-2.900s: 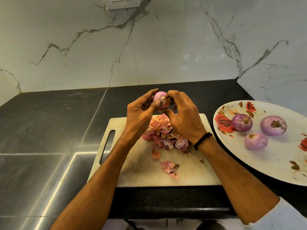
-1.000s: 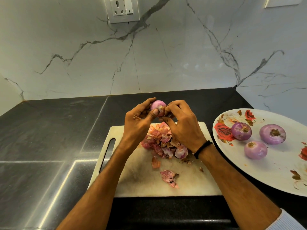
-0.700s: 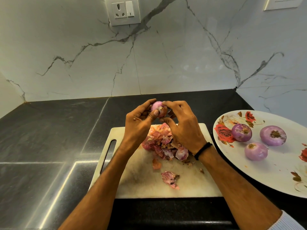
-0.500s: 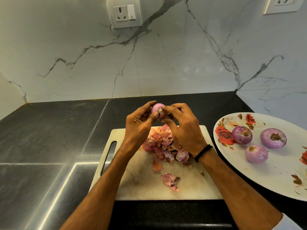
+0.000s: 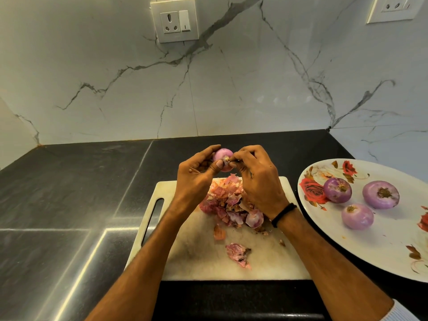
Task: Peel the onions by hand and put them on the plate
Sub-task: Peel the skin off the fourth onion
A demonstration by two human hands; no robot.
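A small pink-purple onion [image 5: 221, 156] is held up above the far edge of the white cutting board [image 5: 196, 258]. My left hand [image 5: 196, 176] grips it from the left, thumb on its front. My right hand [image 5: 259, 181] pinches at the onion's root end with its fingertips. A heap of papery onion skins [image 5: 229, 202] lies on the board under my hands. Three peeled purple onions [image 5: 337, 190] [image 5: 380, 194] [image 5: 357, 216] sit on the floral white plate [image 5: 382, 246] at the right.
Loose skin scraps [image 5: 238, 254] lie near the board's front. The board rests on a dark stone counter [image 5: 69, 193] that ends at a marble wall with two socket plates [image 5: 174, 19]. The plate overhangs the right side of the counter.
The camera view has tilted up a little, so both hands sit lower in frame. My hands stay on the onion, with the right fingertips shifting slightly at its end.
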